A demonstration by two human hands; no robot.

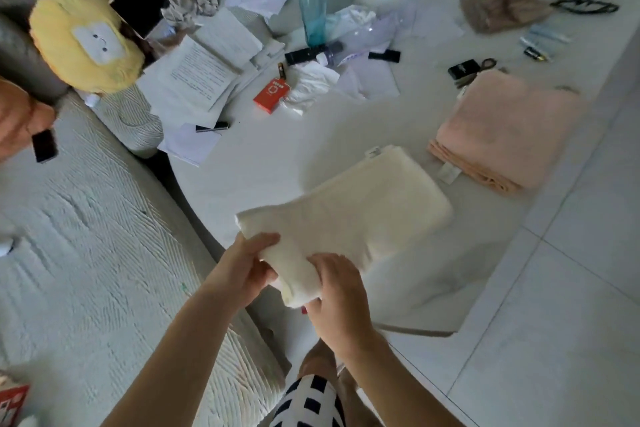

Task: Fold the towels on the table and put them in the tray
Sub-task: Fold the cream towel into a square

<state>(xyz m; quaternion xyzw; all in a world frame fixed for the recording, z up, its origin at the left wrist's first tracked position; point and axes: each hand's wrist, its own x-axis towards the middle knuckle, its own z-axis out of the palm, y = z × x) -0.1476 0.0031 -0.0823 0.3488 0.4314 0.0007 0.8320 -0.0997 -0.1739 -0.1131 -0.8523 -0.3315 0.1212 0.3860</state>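
Head view: both hands hold a folded cream towel [349, 208] at its near end, above the near part of the white desk [263, 163]. The left hand [242, 265] has its grip closed on the towel's near-left corner, thumb on top and fingers curled beneath. The right hand [337, 288] grips the bunched near edge just beside it, fingers wrapped over the cloth. The towel's far end lies toward the middle of the desk – whether it rests on the surface or hangs just above cannot be told.

To the right, near the desk's edge, a pink towel [509, 128] lies folded flat, apart from the cream one.

Farther back the desk carries loose papers [197, 76], a red box [272, 95], a clear blue bottle [313, 10] and a black remote [304, 55]. A yellow plush toy [86, 42] sits at the left – beside a pale textured sofa [86, 236].
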